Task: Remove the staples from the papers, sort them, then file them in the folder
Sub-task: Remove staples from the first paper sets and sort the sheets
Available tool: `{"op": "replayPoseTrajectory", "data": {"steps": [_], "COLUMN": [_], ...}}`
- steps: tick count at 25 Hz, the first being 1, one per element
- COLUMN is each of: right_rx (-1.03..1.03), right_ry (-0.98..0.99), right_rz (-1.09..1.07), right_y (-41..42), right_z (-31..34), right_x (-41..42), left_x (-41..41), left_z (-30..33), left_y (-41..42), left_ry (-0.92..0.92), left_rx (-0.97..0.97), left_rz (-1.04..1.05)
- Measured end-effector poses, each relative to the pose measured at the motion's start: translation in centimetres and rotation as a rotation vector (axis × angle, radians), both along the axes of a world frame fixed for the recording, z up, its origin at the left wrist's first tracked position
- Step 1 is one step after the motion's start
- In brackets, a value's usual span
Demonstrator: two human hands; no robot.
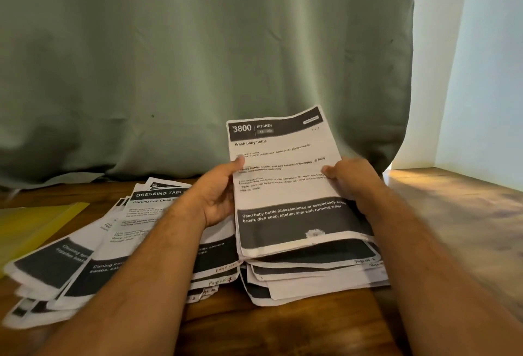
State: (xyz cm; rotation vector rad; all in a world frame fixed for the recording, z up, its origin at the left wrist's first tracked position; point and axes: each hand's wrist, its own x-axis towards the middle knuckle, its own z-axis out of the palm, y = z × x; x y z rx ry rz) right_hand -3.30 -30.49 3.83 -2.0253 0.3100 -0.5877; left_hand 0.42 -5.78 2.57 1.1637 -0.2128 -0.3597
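Observation:
A stack of printed papers (285, 194) stands tilted up off the wooden table, its top sheet headed "3800 KITCHEN, Wash baby bottle". My left hand (218, 194) grips the stack's left edge with the thumb on the front. My right hand (351, 180) grips its right edge the same way. The stack's lower sheets splay out on the table beneath. A second, fanned-out pile of papers (93, 251) lies to the left, partly under my left forearm, its top sheet headed "DRESSING TABLE". A yellow folder (31, 228) lies flat at the far left.
A green curtain (198, 58) hangs right behind the papers down to the table. A pale wall (481, 72) stands at the right. Bare wooden tabletop (467, 214) shows at the right and along the front edge.

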Motion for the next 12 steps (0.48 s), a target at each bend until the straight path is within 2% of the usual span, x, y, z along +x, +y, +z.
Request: {"op": "replayPoseTrajectory", "data": {"steps": [3,6,8,10,12], "right_rx": [-0.011,0.019,0.085,0.112,0.153], "right_ry": [0.064,0.087,0.08,0.085,0.058], "right_rz": [-0.001,0.01,0.024,0.046,0.07], "right_y": [-0.1,0.8,1.9,3.7,5.8], "right_z": [-0.7,-1.2,-1.4,-1.6,-1.4], "right_x": [0.6,0.8,0.6,0.6,0.8], "left_x": [1.4,1.5,1.2,0.7,0.2], "left_z": [0.2,-0.3,-0.6,-0.8,-1.4], "left_y": [1.8,5.0,7.5,10.1,11.7], "left_ry": [-0.044,-0.165,-0.258,-0.34,-0.334], "left_rx": [0.071,0.351,0.638,1.045,1.382], "left_rz": [0.368,0.571,0.654,0.721,0.74]}}
